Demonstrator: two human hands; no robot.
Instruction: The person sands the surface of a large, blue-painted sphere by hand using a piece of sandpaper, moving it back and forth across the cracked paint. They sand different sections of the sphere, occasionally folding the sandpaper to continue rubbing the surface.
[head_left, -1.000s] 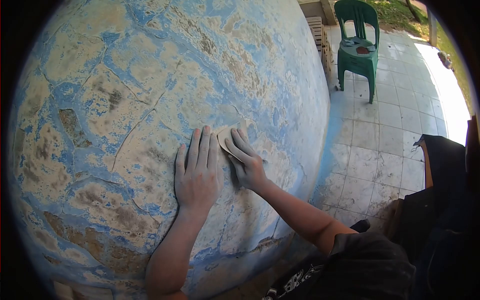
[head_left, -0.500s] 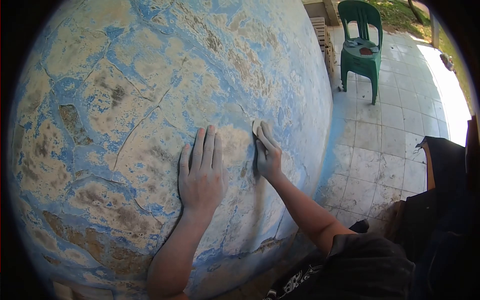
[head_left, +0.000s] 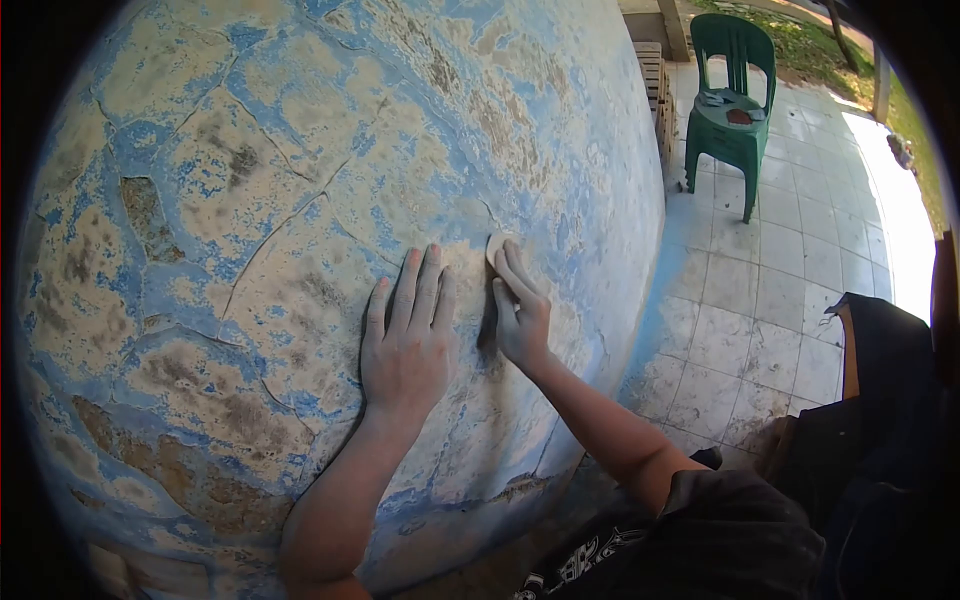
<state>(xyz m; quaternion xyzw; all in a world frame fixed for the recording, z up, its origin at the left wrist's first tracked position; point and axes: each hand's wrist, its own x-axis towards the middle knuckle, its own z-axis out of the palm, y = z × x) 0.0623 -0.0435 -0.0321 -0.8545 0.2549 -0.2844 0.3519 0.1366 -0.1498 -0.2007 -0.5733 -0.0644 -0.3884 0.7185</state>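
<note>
A wall (head_left: pixel 290 110) with worn blue and cream paint, cracks and bare brown patches fills the left and middle of the head view. My left hand (head_left: pixel 408 345) lies flat against it, fingers stretched upward and holding nothing. To its right, my right hand (head_left: pixel 522 318) presses a pale piece of sandpaper (head_left: pixel 494 246) to the wall. Only the sandpaper's light upper left edge shows; my fingers cover the rest. Whitish dust coats both hands.
A green plastic chair (head_left: pixel 735 155) stands at the upper right with small grey and reddish-brown pieces on its seat. Slatted crates (head_left: pixel 655 85) stand by the wall's far end. Dark cloth (head_left: pixel 880 350) hangs at the right, over the tiled floor (head_left: pixel 745 265).
My right hand and the sandpaper have shifted slightly left along the wall, closer to my left hand. My left hand stays flat. The view has tilted a little.
</note>
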